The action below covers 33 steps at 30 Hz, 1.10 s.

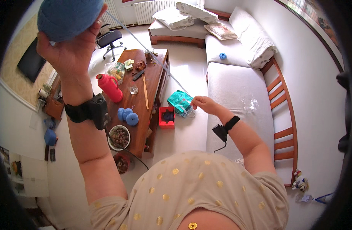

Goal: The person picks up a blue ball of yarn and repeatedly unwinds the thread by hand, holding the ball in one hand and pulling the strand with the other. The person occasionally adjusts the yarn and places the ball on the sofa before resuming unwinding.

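My left hand (pixel 69 49) is raised at the upper left, its fingers around a large ball of blue yarn (pixel 68 18). A taut strand of the yarn (pixel 153 54) slants down from the ball to my right hand (pixel 204 104), whose closed fingers pinch it near the middle of the view. Below the strand, on the wooden coffee table (pixel 140 120), lie small blue yarn balls (pixel 132 119). Another small blue yarn ball (pixel 222 55) rests on the sofa.
The table also bears a red thermos (pixel 110 87), a glass (pixel 133 90), a remote control (pixel 138 75) and a bowl of grapes (pixel 119 137). A red box (pixel 166 125) and a teal bag (pixel 178 100) stand on the floor beside it. The sofa (pixel 239 86) is at right.
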Motion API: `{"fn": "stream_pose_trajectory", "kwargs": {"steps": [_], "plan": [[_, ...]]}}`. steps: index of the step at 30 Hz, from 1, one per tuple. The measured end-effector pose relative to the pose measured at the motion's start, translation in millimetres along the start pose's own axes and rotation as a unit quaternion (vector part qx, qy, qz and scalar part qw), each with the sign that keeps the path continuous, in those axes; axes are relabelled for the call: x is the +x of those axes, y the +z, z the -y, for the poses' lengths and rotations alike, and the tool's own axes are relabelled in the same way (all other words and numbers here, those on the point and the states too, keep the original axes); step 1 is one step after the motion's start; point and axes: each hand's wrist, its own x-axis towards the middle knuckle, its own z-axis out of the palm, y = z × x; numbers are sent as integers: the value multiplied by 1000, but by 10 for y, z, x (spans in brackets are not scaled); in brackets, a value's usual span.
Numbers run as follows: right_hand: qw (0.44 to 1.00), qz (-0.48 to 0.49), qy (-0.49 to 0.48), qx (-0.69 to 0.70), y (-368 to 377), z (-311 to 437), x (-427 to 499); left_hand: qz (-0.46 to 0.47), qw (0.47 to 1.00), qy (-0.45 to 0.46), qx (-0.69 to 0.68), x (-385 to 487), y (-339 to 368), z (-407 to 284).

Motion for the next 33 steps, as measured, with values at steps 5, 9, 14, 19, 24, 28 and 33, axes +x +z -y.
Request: {"fn": "stream_pose_trajectory", "kwargs": {"steps": [5,9,14,19,24,28,33], "plan": [[976,-44,30,-209,259,-650,-173,-102,969,184,128,-55,180,271],[980,1,63,-190,400,-927,-296,-104,972,122,173,52,334,201],[977,75,184,-79,31,-759,-557,24,992,83,91,92,478,454],[928,-117,4,-354,-969,722,-314,190,980,-34,-46,273,668,690],[915,-42,-402,-9,-769,2366,-169,9,998,-63,4,217,1068,932],[941,-29,-297,158,-566,2837,-198,122,992,-18,26,305,993,830],[945,-124,-300,48,-384,2661,-321,-7,998,27,58,203,753,619]]}}
